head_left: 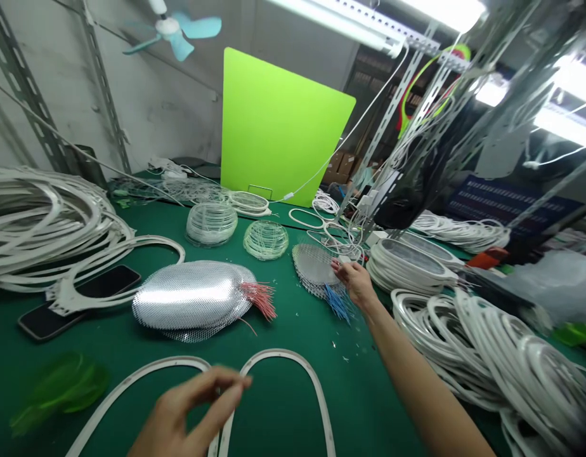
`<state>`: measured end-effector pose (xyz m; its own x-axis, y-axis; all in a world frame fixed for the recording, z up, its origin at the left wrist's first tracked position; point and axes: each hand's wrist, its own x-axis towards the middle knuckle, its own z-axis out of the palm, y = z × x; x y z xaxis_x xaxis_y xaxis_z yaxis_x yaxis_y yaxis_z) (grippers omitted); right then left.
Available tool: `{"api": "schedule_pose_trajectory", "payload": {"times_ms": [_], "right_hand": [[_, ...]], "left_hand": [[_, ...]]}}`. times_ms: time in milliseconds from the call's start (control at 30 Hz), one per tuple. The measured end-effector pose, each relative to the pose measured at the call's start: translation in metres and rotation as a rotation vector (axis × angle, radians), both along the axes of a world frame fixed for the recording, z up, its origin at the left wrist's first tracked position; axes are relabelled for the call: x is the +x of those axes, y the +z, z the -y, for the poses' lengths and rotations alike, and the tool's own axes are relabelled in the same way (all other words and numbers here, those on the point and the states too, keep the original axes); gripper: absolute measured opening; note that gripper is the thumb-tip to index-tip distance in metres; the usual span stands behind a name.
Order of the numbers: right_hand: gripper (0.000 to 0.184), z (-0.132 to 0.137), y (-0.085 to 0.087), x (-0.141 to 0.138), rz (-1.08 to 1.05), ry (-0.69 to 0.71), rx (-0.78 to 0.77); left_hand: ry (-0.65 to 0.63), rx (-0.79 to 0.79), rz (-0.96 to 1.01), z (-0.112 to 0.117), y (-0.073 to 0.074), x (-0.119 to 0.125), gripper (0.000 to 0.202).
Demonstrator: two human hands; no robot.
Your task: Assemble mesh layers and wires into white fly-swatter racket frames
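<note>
My right hand point(354, 281) reaches across the green table and its fingers pinch the edge of a stack of metal mesh pieces with blue wires point(318, 270). My left hand point(193, 412) is near the front edge, blurred, with fingers closed around the ends of two white oval frames point(283, 358) lying on the table. A larger stack of shiny mesh pieces with red wires point(193, 298) lies between the hands, a little to the left.
Heaps of white frames lie at the left point(40, 222) and right point(502, 355). A black phone point(78, 301) lies at the left. Wire coils point(212, 222), a green board point(278, 127) and hanging racks point(445, 114) stand behind.
</note>
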<state>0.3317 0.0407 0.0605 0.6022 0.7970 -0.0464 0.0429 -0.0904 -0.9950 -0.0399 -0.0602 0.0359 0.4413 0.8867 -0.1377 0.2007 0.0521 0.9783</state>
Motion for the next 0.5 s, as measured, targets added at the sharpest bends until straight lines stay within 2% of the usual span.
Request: {"api": "schedule_pose_trajectory", "payload": {"times_ms": [67,133,167,233,300,367,433,500], "right_hand": [[0.017,0.021,0.000,-0.028,-0.045,0.001,0.126],[0.029,0.050,-0.001,-0.060,-0.084,0.020,0.213],[0.033,0.068,0.000,-0.076,-0.098,0.039,0.234],[0.034,0.106,0.004,-0.099,-0.157,0.109,0.199],[0.033,0.141,0.008,-0.109,-0.349,0.214,0.058],[0.049,0.168,0.009,-0.110,-0.625,0.296,-0.071],[0.070,0.185,0.004,-0.114,-0.845,0.329,-0.066],[0.075,0.194,-0.006,-0.130,-0.947,0.338,0.053]], "left_hand": [[0.020,-0.225,0.140,-0.028,0.031,0.037,0.047],[0.033,-0.442,0.299,-0.054,0.050,0.076,0.057],[0.031,-0.510,0.376,-0.064,0.055,0.093,0.054],[0.097,-0.530,0.494,-0.074,0.054,0.113,0.038],[0.134,-0.527,0.523,-0.070,0.046,0.115,0.029],[0.110,-0.564,0.504,-0.056,0.036,0.103,0.029],[0.088,-0.616,0.480,-0.037,0.028,0.085,0.029],[0.095,-0.656,0.440,-0.019,0.021,0.070,0.028]]}}
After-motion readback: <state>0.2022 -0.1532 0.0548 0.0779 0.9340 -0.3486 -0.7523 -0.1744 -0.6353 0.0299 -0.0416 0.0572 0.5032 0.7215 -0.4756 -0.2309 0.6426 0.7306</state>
